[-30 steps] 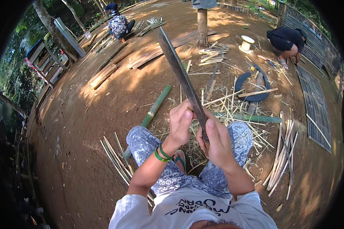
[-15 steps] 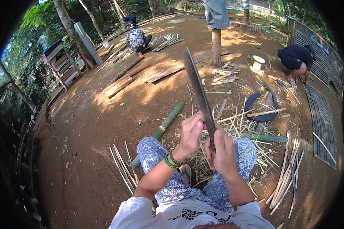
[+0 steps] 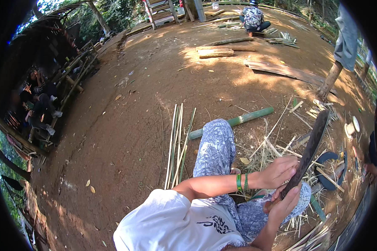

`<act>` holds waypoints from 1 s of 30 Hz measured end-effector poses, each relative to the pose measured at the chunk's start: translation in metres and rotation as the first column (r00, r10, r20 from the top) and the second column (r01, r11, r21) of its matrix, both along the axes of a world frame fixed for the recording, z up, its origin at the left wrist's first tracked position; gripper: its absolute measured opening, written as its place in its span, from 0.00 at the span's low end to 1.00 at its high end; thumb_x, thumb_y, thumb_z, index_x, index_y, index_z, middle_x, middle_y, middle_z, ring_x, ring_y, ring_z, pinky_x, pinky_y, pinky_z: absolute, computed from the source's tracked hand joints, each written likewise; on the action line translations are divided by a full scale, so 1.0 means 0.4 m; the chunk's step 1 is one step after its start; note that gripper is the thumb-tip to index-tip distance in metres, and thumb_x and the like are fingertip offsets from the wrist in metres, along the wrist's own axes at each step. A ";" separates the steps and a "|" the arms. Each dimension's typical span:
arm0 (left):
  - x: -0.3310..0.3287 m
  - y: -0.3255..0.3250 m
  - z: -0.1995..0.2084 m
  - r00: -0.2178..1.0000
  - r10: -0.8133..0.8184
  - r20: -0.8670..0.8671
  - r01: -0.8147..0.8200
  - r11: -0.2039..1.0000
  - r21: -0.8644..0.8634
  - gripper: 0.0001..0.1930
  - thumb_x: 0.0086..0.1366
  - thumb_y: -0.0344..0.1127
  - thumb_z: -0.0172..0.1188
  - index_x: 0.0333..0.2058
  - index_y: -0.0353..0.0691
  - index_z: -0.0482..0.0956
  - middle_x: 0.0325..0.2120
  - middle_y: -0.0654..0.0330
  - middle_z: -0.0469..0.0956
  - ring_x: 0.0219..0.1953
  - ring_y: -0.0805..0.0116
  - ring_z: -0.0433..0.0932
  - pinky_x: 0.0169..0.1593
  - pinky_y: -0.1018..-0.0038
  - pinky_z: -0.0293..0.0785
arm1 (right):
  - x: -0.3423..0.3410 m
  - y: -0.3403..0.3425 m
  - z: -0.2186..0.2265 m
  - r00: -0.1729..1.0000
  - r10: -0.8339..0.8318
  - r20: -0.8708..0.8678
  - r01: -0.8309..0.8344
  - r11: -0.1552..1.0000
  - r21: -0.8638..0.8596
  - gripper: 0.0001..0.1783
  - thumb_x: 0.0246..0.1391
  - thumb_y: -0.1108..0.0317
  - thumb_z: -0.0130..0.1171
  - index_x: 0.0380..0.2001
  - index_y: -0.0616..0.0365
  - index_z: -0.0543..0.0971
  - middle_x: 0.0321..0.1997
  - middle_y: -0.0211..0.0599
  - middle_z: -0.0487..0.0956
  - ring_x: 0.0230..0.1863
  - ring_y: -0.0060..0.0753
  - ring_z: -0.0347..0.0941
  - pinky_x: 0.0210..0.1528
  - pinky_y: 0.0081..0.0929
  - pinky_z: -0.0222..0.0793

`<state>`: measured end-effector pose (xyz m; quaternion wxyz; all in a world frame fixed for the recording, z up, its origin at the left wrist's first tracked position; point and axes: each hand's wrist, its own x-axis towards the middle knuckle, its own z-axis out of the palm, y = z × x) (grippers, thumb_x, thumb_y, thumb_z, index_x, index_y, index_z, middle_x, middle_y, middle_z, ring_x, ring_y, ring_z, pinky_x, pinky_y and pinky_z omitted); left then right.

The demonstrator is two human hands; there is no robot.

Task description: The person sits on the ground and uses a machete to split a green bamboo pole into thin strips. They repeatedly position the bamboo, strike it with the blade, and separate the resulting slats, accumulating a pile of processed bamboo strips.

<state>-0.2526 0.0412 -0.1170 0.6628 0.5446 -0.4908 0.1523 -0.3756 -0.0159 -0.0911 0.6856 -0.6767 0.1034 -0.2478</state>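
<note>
1. Fingers of the left hand [image 3: 279, 171] are curling inward, pressed together, against the lower part of a long dark machete [image 3: 308, 152]; whether they are pinching something thin against the blade cannot be told.
2. Fingers of the right hand [image 3: 282, 205] are wrapping closed around the machete's handle end, just near of the left hand.
3. Both hands are sitting touching each other at the right of the scene, above the person's patterned trouser knees [image 3: 215, 146].
4. Lying in those hands, the machete is pointing its long axis up and away, tip toward the far right, handle toward the near left, tilted clear of the ground.
5. Two green bracelets [image 3: 241, 183] are circling the left wrist.
6. A green bamboo pole [image 3: 232, 122] is lying on the dirt beyond the knee, running left to right, its far end rising to the right.
7. A bundle of thin bamboo strips [image 3: 176, 142] is lying to the left of the leg, running near to far.
8. Straw-coloured shavings [image 3: 272, 146] are littering the ground under the blade.
9. Another person [image 3: 253, 19] is crouching far off near cut planks.
</note>
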 end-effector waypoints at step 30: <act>0.221 1.291 0.402 -0.061 0.810 -0.583 -0.982 0.056 0.180 0.47 0.67 0.34 0.54 0.72 0.34 0.30 0.22 0.58 0.78 0.19 0.74 0.70 0.21 0.74 0.67 | -0.019 -0.051 -0.016 0.997 -0.032 -0.071 0.026 0.996 -0.087 0.31 0.74 0.43 0.30 0.40 0.62 0.68 0.19 0.28 0.61 0.18 0.21 0.58 0.21 0.19 0.55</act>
